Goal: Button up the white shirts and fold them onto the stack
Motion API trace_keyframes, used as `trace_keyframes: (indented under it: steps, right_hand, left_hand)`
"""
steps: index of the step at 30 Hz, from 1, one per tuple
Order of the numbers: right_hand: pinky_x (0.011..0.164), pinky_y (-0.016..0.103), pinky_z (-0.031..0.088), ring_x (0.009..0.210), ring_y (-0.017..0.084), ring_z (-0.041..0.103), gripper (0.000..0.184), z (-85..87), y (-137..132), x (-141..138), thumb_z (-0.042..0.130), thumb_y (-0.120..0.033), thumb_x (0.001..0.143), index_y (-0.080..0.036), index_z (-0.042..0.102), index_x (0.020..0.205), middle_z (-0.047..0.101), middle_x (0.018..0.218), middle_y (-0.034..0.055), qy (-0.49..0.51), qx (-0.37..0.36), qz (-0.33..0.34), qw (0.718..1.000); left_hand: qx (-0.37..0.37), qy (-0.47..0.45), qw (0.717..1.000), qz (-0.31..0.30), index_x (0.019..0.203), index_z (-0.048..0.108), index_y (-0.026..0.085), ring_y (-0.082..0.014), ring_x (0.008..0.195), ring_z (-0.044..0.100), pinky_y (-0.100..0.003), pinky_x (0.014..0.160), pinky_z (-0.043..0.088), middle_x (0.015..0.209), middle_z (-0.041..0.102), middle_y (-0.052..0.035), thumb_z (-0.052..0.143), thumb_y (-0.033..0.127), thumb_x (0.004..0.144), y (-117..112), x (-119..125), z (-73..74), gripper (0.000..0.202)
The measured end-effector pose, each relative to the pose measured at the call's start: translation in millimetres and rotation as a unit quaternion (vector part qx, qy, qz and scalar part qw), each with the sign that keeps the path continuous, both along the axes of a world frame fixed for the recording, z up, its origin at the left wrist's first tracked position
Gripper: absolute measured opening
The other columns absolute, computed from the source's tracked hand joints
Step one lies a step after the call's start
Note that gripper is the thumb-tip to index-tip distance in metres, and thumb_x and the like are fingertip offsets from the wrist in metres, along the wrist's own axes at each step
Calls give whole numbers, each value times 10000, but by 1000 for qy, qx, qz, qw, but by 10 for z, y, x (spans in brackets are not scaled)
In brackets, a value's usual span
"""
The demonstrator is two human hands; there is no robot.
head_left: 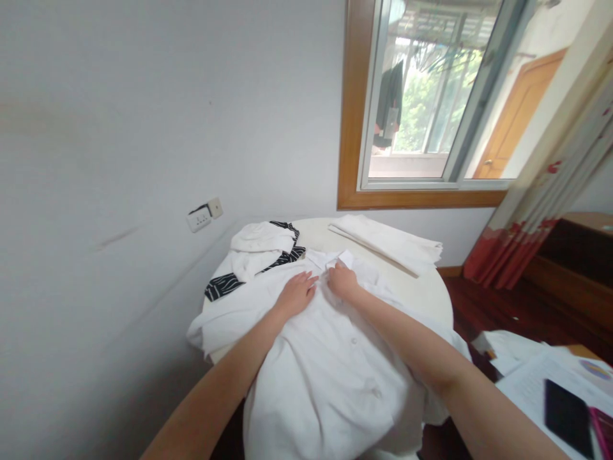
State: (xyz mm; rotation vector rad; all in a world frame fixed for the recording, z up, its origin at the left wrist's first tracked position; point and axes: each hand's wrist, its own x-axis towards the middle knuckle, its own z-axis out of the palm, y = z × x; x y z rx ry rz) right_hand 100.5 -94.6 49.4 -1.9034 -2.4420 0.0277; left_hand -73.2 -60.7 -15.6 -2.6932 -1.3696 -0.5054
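A white button-up shirt (330, 358) lies spread over the round table, with its collar at the far end and its lower part hanging over the near edge. My left hand (297, 294) rests on the cloth just below the collar, fingers stretched out. Beside it, my right hand (341, 281) is closed on the shirt near the collar and front opening. Some buttons show along the shirt front, and its left sleeve stretches out over the table's left side. My right forearm covers part of the other side.
The white table (311, 229) stands against the wall. A white cloth with black patterned trim (262, 246) lies at the back left, a folded white cloth (387, 241) at the back right. At lower right are papers (531, 377) and a dark phone (567, 415).
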Motion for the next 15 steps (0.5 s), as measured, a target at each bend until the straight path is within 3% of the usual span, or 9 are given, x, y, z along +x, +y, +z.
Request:
trace_keyframes:
  steps: [3,5,9,12,15]
  right_hand:
    - [782,384,491,1024,299,592,390,55,-140,157,485,-335,872,-162,531,1219,604,1135,158,-22,45,-26,998]
    - [783,365,481,1001,277,600,397,103,-213,349,493,-386,870,-193,546,1213,629,1105,131,-35,55,-24,998]
    - [771,294,447,972,226,609,337,133,-291,866,455,-334,894,-207,604,1168,657,1074,111,-32,33,-50,998]
    - [727,252,427,874,192,622,295,68,-319,1175,461,-290,885,-194,673,1066,682,980,87,16,-19,-6,1000]
    - [730,235,410,819,167,607,252,-17,-348,1295,501,-309,871,-179,697,961,677,905,69,69,-14,51,996]
  left_hand:
    - [16,-10,1000,-4,1231,564,208,-203,1215,474,-371,1051,342,1295,558,-83,411,266,904,-17,68,112,365]
    - [19,-26,999,5,1186,587,203,-200,1149,511,-359,1010,375,1207,602,-86,425,247,892,-4,170,223,339]
    - [1,-48,996,78,1001,676,181,-241,1068,559,-375,937,410,1036,659,-119,338,405,929,119,508,449,412]
    - [-72,-34,985,155,884,710,139,-296,1017,601,-385,859,442,970,681,-172,321,591,881,282,795,537,597]
    - [-127,-37,971,198,944,699,107,-309,996,623,-359,796,460,995,683,-197,447,566,831,431,996,521,536]
